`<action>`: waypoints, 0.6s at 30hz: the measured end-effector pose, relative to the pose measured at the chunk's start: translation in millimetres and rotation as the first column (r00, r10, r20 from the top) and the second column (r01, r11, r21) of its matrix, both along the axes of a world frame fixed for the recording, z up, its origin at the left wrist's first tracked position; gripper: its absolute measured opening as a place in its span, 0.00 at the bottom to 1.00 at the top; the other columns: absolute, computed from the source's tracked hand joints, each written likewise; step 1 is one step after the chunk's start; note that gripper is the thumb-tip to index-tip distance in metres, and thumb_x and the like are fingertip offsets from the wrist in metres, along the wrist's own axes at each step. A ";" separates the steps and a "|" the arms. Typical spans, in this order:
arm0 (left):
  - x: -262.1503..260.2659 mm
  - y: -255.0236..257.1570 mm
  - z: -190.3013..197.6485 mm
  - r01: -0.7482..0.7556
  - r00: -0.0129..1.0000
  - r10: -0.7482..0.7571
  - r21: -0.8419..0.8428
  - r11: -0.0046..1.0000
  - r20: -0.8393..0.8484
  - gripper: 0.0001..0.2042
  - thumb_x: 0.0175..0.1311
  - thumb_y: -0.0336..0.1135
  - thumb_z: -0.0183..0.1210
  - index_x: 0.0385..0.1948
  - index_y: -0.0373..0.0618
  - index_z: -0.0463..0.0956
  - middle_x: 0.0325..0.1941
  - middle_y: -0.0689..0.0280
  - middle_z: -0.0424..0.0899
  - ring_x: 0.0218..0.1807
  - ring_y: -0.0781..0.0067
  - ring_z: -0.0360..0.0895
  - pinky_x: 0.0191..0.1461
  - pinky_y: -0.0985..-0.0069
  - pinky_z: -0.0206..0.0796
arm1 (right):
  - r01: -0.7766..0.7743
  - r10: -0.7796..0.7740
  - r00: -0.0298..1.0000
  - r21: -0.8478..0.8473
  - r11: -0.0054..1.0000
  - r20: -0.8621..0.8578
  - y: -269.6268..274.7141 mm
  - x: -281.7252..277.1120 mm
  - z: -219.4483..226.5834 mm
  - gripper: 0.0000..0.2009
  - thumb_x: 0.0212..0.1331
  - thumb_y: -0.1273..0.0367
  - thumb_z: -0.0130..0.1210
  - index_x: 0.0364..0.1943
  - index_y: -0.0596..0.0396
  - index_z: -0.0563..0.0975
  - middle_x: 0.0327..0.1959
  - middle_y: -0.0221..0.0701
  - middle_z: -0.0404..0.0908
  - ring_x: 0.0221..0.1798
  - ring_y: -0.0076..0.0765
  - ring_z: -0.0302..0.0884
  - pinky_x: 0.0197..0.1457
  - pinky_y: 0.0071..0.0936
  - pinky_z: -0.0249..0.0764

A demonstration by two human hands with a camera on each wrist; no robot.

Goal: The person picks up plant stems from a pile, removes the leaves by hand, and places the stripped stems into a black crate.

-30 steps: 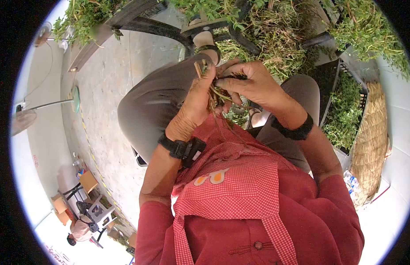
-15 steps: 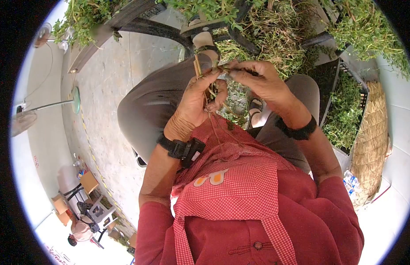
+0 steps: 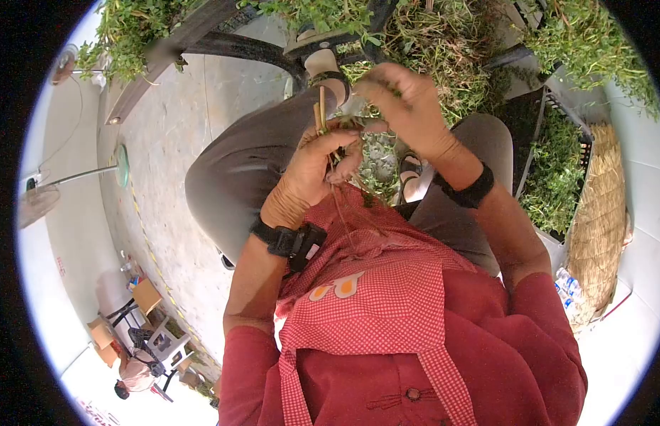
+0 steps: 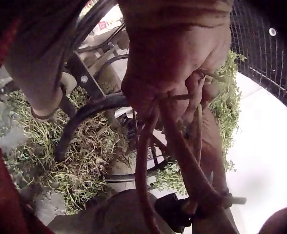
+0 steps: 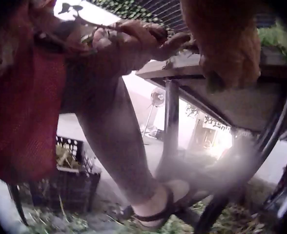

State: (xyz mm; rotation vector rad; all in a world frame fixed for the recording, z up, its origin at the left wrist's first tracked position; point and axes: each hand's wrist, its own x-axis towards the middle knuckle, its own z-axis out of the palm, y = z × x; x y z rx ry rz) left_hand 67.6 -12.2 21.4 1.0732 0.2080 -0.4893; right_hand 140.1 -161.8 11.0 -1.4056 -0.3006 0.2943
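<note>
Over the lap, my left hand grips a small bunch of plant stems, their cut ends sticking up past the thumb. In the left wrist view, thin brown stems trail down from the curled fingers. My right hand is raised just to the right of the left hand, its fingers bent and blurred. A small dark green patch shows at its fingertips in the right wrist view; I cannot tell whether it holds anything. Below the hands lies the red checked apron.
Loose green stems and leaves are heaped on the floor ahead, among black table legs. More greens lie on raised surfaces at the front. To the right stand a crate of greens and a straw roll. Another person is far left.
The right hand worked close against the left hand's stems, then pulled away up and to the right. The left hand keeps its hold and has barely moved.
</note>
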 end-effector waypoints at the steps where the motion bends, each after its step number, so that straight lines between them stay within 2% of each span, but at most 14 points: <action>1: 1.2 -4.4 9.4 -0.012 0.999 0.013 0.033 0.999 -0.052 0.15 0.61 0.39 0.45 0.17 0.41 0.68 0.10 0.70 0.63 0.12 0.81 0.55 0.15 0.82 0.44 | 0.000 0.000 1.000 -0.001 1.000 0.000 -4.1 5.7 -4.6 0.09 0.56 0.64 0.57 0.30 0.55 0.78 0.24 0.26 0.76 0.22 0.23 0.74 0.21 0.20 0.67; 2: 0.9 -4.8 10.0 -0.017 0.997 0.021 0.050 0.999 -0.079 0.15 0.61 0.39 0.45 0.15 0.42 0.67 0.09 0.70 0.62 0.12 0.81 0.55 0.15 0.82 0.45 | -0.032 0.081 0.975 0.223 0.974 -0.209 -12.2 15.5 -13.2 0.09 0.57 0.63 0.56 0.30 0.54 0.77 0.22 0.24 0.74 0.19 0.19 0.69 0.18 0.17 0.60; 3: 0.7 -5.3 10.6 -0.022 0.994 0.029 0.065 0.998 -0.106 0.16 0.61 0.40 0.45 0.14 0.43 0.66 0.09 0.70 0.62 0.12 0.81 0.54 0.16 0.82 0.45 | -0.012 0.200 0.901 0.438 0.899 -0.386 -16.2 20.1 -12.8 0.08 0.58 0.63 0.55 0.29 0.52 0.76 0.20 0.22 0.72 0.16 0.15 0.64 0.15 0.14 0.54; 4: -0.3 -2.6 3.7 -0.033 0.996 0.033 0.005 0.999 -0.084 0.17 0.60 0.40 0.45 0.13 0.43 0.65 0.09 0.70 0.61 0.12 0.80 0.54 0.16 0.82 0.45 | -0.042 0.269 0.878 0.495 0.868 -0.396 -18.9 16.8 -13.8 0.08 0.59 0.62 0.55 0.30 0.51 0.75 0.17 0.20 0.68 0.14 0.13 0.55 0.15 0.14 0.47; 6: -1.4 2.5 -5.2 -0.043 0.997 0.040 -0.056 0.997 -0.063 0.17 0.60 0.40 0.44 0.11 0.44 0.65 0.09 0.71 0.61 0.12 0.80 0.53 0.17 0.82 0.46 | -0.057 0.271 0.845 0.426 0.903 -0.460 -23.0 5.6 -10.6 0.09 0.59 0.62 0.55 0.30 0.51 0.75 0.17 0.19 0.66 0.14 0.13 0.56 0.15 0.14 0.47; 7: -1.4 4.8 -7.9 -0.028 0.998 0.023 -0.091 0.995 -0.057 0.17 0.60 0.40 0.44 0.13 0.43 0.66 0.09 0.70 0.62 0.11 0.81 0.54 0.16 0.83 0.45 | -0.077 0.267 0.810 0.356 0.931 -0.522 -24.1 2.4 -8.5 0.10 0.58 0.61 0.56 0.30 0.52 0.75 0.16 0.18 0.64 0.14 0.13 0.56 0.14 0.15 0.47; 8: -1.7 6.4 -10.2 -0.012 0.999 0.006 -0.126 0.992 -0.048 0.16 0.61 0.39 0.43 0.15 0.42 0.67 0.10 0.69 0.64 0.11 0.82 0.55 0.15 0.84 0.45 | -0.078 0.267 0.810 0.356 0.931 -0.522 -24.6 1.4 -10.2 0.10 0.58 0.61 0.56 0.30 0.52 0.75 0.16 0.18 0.64 0.14 0.13 0.56 0.14 0.15 0.47; 10: -0.9 4.4 -7.1 -0.013 0.998 0.007 -0.122 0.992 -0.055 0.16 0.61 0.39 0.43 0.14 0.42 0.66 0.10 0.69 0.64 0.11 0.82 0.55 0.15 0.84 0.44 | -0.174 0.353 0.720 0.337 0.925 -0.597 -25.1 -1.4 -12.2 0.10 0.57 0.60 0.56 0.32 0.52 0.76 0.17 0.18 0.66 0.14 0.12 0.57 0.15 0.14 0.47; 11: -1.0 3.5 -6.0 -0.013 0.998 0.006 -0.116 0.993 -0.062 0.16 0.60 0.39 0.43 0.13 0.43 0.66 0.10 0.69 0.64 0.11 0.82 0.55 0.15 0.84 0.44 | -0.172 0.353 0.720 0.339 0.925 -0.598 -25.0 -4.0 -12.3 0.10 0.57 0.60 0.56 0.32 0.52 0.76 0.17 0.18 0.66 0.14 0.12 0.57 0.15 0.14 0.47; 13: -1.1 4.3 -7.7 0.013 0.998 -0.020 -0.110 0.994 -0.063 0.17 0.61 0.40 0.43 0.13 0.44 0.65 0.09 0.69 0.62 0.11 0.81 0.54 0.15 0.83 0.45 | -0.167 0.245 0.801 0.189 0.968 -0.545 -18.5 -10.4 -4.2 0.10 0.57 0.61 0.57 0.32 0.53 0.77 0.17 0.19 0.67 0.14 0.13 0.56 0.15 0.15 0.48; 14: -1.1 4.1 -8.2 0.037 0.997 -0.043 -0.106 0.994 -0.061 0.18 0.62 0.42 0.43 0.12 0.45 0.64 0.08 0.70 0.61 0.11 0.80 0.53 0.16 0.82 0.46 | -0.163 0.243 0.801 0.191 0.968 -0.547 -14.3 -11.4 -3.8 0.10 0.57 0.61 0.57 0.32 0.53 0.77 0.17 0.19 0.67 0.14 0.13 0.56 0.15 0.15 0.48; 16: -0.4 -1.0 -4.2 -0.005 0.996 0.000 -0.061 0.998 -0.084 0.19 0.63 0.44 0.43 0.13 0.45 0.65 0.08 0.69 0.61 0.11 0.80 0.53 0.15 0.82 0.45 | -0.239 0.227 0.954 -0.039 0.970 -0.193 -6.9 -11.8 -3.8 0.10 0.57 0.61 0.56 0.29 0.54 0.77 0.16 0.19 0.66 0.15 0.13 0.56 0.16 0.16 0.51; 17: -0.4 -2.7 -3.1 -0.050 0.994 0.049 -0.014 0.999 -0.102 0.20 0.65 0.46 0.43 0.14 0.45 0.66 0.08 0.69 0.61 0.10 0.80 0.53 0.15 0.82 0.45 | -0.238 0.226 0.954 -0.039 0.970 -0.195 -3.4 -10.0 -12.9 0.10 0.57 0.61 0.56 0.29 0.54 0.77 0.16 0.19 0.66 0.15 0.13 0.56 0.16 0.16 0.51; 18: -0.1 -1.4 -5.8 -0.051 0.993 0.049 -0.014 0.999 -0.104 0.20 0.65 0.46 0.43 0.14 0.45 0.66 0.08 0.69 0.61 0.10 0.80 0.53 0.15 0.82 0.45 | -0.163 0.161 0.985 -0.039 0.986 -0.055 3.0 -7.4 -20.8 0.11 0.57 0.61 0.56 0.29 0.55 0.78 0.15 0.18 0.65 0.16 0.14 0.57 0.17 0.16 0.52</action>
